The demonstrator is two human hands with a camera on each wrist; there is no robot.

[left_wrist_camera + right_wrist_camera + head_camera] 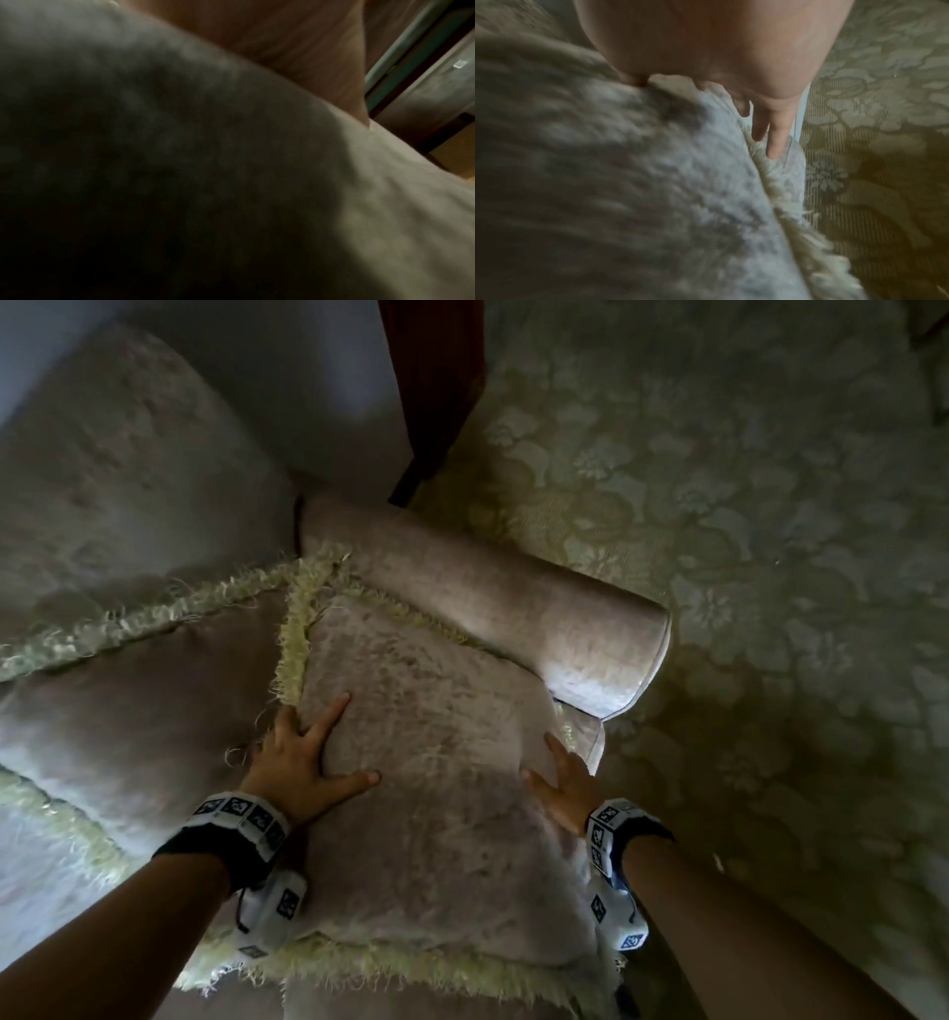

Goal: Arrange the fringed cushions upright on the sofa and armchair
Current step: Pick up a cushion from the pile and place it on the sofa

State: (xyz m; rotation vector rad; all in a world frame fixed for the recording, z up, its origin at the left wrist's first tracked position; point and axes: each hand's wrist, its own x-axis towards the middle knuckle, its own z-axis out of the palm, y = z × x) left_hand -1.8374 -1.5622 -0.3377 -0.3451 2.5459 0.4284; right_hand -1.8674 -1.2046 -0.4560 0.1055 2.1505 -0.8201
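A beige velvet cushion [436,762] edged with cream fringe [292,654] stands between my two hands, leaning toward the sofa's rolled armrest [493,608]. My left hand [334,747] presses its left side, index finger and thumb spread straight on the fabric. At the cushion's right edge my right hand [552,765] lies with straight fingers. In the right wrist view those fingers [777,138] reach down beside the fringe [795,213] of the cushion [628,182]. Dark, blurred cushion fabric [180,142] fills the left wrist view. A second fringed cushion [133,690] lies to the left.
The sofa back [118,469] rises at upper left. Patterned floral carpet [744,557] covers the floor to the right of the armrest. A dark red curtain [436,377] hangs at the top centre, behind the sofa's corner.
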